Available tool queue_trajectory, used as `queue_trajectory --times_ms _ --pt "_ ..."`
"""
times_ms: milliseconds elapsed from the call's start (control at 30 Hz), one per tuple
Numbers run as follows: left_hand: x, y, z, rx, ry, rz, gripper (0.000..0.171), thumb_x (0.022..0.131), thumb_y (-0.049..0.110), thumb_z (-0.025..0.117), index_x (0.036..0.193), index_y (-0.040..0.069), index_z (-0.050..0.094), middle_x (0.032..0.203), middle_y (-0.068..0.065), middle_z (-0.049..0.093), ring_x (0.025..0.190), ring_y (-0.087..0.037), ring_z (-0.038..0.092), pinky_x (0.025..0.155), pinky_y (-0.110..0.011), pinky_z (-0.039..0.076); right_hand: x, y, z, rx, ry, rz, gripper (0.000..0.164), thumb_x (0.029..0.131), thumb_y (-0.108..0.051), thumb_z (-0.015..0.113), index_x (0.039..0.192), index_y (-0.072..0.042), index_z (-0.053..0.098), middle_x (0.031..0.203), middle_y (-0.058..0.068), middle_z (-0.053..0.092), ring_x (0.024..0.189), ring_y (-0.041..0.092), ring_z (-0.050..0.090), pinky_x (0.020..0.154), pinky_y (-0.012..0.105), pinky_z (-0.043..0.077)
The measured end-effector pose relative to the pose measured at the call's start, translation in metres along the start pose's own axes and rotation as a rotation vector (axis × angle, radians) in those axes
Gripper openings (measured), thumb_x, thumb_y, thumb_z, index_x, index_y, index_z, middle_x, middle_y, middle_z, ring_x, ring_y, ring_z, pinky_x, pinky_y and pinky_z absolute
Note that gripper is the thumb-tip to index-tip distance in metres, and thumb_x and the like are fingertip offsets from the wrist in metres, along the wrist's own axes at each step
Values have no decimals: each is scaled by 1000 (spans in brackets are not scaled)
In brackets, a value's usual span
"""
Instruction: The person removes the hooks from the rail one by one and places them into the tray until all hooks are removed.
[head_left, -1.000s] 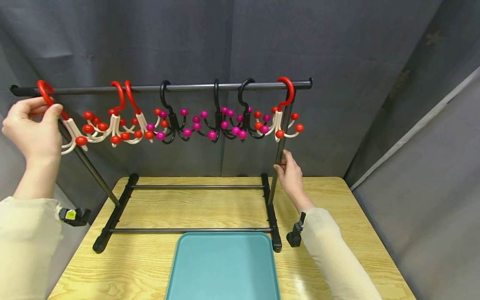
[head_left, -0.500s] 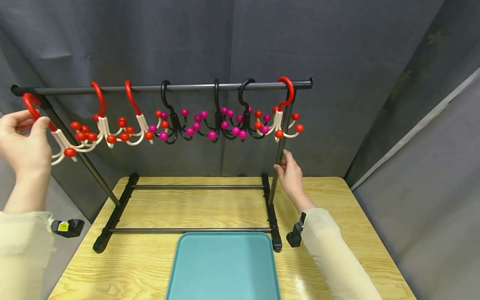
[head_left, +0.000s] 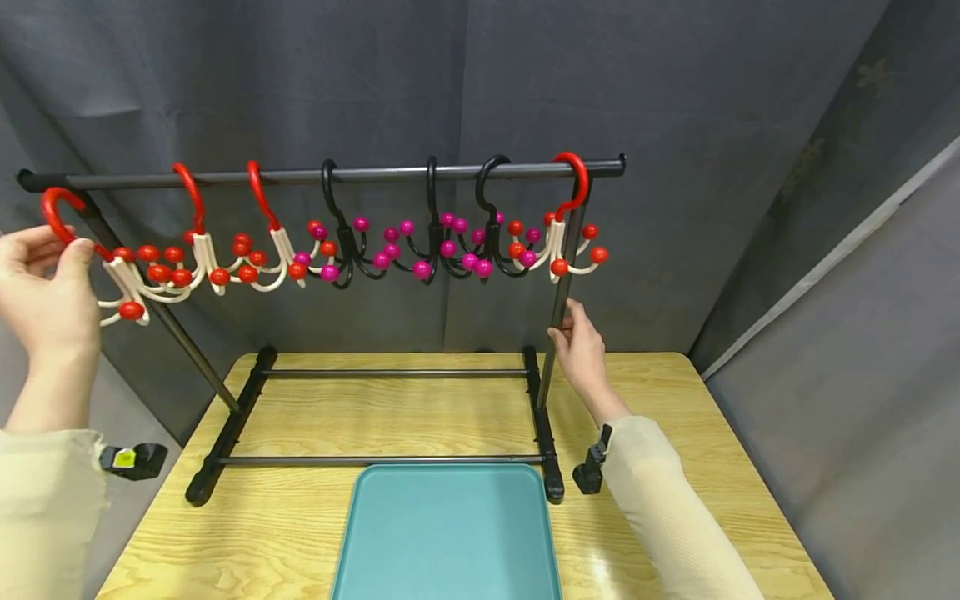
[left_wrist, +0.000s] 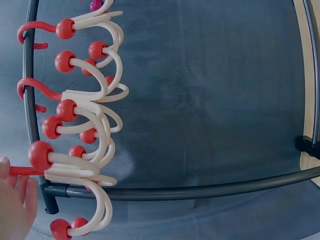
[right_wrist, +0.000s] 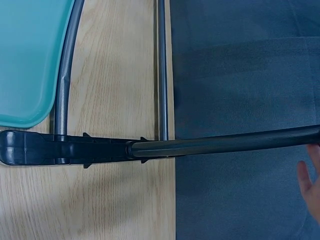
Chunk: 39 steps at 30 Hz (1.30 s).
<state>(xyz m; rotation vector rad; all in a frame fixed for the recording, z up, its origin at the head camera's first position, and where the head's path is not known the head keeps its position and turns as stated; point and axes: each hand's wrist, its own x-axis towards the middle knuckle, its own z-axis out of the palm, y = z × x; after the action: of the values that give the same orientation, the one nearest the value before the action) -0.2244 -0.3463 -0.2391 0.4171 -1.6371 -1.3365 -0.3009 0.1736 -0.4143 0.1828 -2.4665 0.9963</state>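
My left hand (head_left: 48,287) pinches the shank of a red-hooked, white multi-arm hanger (head_left: 127,287) with red ball tips, at the rack's left end. Its hook stands in front of and below the top rail (head_left: 390,175). In the left wrist view, the hand (left_wrist: 17,200) holds the red shank and hides the hook. Beside it hangs a matching red-and-white hanger (head_left: 202,250), its arms overlapping those of the held one. On the right, thumb and fingers of my right hand (head_left: 581,350) grip the rack's upright post (head_left: 573,237).
Along the rail hang another red-and-white hanger (head_left: 281,242), several black hangers (head_left: 345,242) with magenta balls, and a red-and-white one (head_left: 555,237) at the right end. A teal tray (head_left: 450,468) lies on the wooden table (head_left: 247,542) against the rack's front bar (head_left: 300,460).
My left hand has moved left and slightly down, bringing the held hanger's hook off the rail. The neighbouring red-and-white hanger has slid left along the rail. My right hand stays put.
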Motion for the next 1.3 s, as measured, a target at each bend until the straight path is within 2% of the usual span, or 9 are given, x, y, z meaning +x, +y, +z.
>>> queue_trajectory --times_ms 200,433,667,800,900,1067,1300 --pt "3 2 -2 -25 -10 -50 20 85 8 61 103 18 61 93 14 58 83 5 51 77 -12 38 0 0 1 4 7 -1 50 86 -13 61 130 -8 39 96 16 60 87 30 62 72 46 50" --pt "-1 -8 -10 -29 -17 -74 21 86 6 59 103 18 62 89 14 58 80 4 52 75 -11 38 0 0 2 3 -1 5 49 88 -15 60 131 -9 39 96 15 59 87 30 62 72 45 50" --pt "-11 -15 -16 -326 17 -170 19 82 1 63 98 10 61 87 3 60 74 -4 55 67 -8 46 1 2 3 2 16 -9 49 87 -13 61 130 -7 39 96 17 59 86 31 62 72 46 50" --pt "-15 -18 -18 -373 13 -151 19 80 -2 63 97 6 62 86 -1 60 72 -6 57 63 -8 47 1 3 2 1 22 -13 49 87 -14 60 130 -6 39 96 17 59 87 31 62 72 46 50" --pt "-18 -22 -19 -360 14 -120 19 80 -4 63 96 6 63 86 -1 59 69 -6 58 62 -9 47 1 3 2 0 18 -15 48 88 -15 60 130 -6 39 96 17 59 86 31 62 72 46 50" --pt "-21 -27 -16 -274 28 -70 18 79 -3 64 94 7 64 84 1 60 66 -4 58 63 -10 47 1 4 4 3 18 -22 49 88 -15 60 130 -6 39 96 17 59 86 31 63 71 46 51" --pt "-16 -29 -7 -209 64 -22 16 80 -3 63 91 8 64 81 2 61 61 -3 58 61 -10 47 1 5 5 2 34 -27 50 86 -12 62 130 -5 39 95 17 59 85 31 62 70 47 50"
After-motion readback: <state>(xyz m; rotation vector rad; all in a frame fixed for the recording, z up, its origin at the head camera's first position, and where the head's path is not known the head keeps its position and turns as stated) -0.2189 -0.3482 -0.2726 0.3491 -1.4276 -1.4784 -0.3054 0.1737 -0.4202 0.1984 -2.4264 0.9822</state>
